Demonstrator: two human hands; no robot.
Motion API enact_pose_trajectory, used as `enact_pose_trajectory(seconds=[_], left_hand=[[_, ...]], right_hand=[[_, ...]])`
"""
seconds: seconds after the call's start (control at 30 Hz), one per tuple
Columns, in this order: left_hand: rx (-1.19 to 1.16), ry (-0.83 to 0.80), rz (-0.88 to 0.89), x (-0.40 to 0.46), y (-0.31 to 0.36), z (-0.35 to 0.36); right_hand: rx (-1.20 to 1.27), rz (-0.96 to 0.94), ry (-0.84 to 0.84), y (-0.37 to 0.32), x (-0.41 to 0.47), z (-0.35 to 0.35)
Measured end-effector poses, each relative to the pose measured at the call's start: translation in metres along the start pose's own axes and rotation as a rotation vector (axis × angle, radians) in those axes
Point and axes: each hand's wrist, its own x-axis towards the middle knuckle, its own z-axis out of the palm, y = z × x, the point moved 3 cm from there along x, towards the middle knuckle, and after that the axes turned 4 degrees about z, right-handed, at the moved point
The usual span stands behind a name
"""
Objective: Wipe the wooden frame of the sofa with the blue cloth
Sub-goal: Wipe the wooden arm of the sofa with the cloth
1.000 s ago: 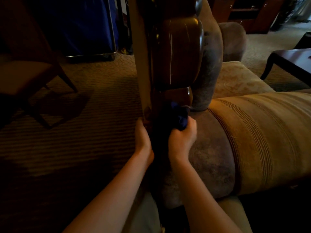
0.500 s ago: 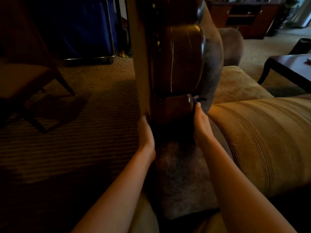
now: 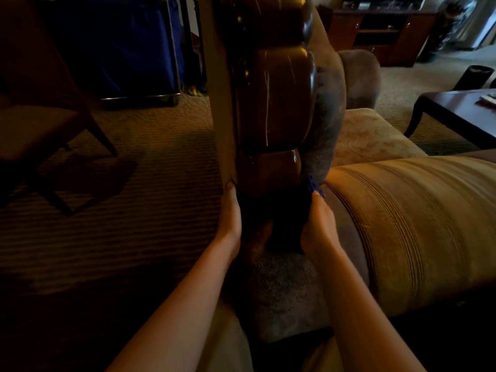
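The wiping is mid-stroke low on the wooden frame [image 3: 276, 100]: the right hand [image 3: 318, 226] has its grip around the blue cloth [image 3: 292, 210] pressed there, the left hand [image 3: 230, 213] lies flat-fingered alongside, and the glossy panels above likely come next.

Bare forearms, no sleeves; light beige trousers [image 3: 228, 345].

Dim carpeted room [image 3: 112, 237] with a dark coffee table [image 3: 461, 111] and wooden cabinet [image 3: 381, 30].
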Motion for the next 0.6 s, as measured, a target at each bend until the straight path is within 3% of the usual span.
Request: enact_pose_trajectory(seconds=[0.13, 0.27, 0.4, 0.5, 0.6], left_hand=[[-0.062, -0.023, -0.048, -0.015, 0.010, 0.002], [-0.207, -0.065, -0.206, -0.036, 0.013, -0.025], [-0.105, -0.040, -0.278, -0.064, -0.003, -0.064], [0.020, 0.011, -0.141, -0.065, -0.005, -0.069], [0.130, 0.295, 0.104, -0.049, 0.014, -0.066]], right_hand=[[0.273, 0.110, -0.142, 0.040, -0.030, 0.032], [0.177, 0.211, -0.282, 0.075, -0.049, 0.079], [0.271, 0.191, -0.315, 0.065, -0.056, 0.093], [0.254, 0.110, -0.330, 0.051, -0.064, 0.087], [0.137, -0.036, -0.282, 0.044, -0.070, 0.073]])
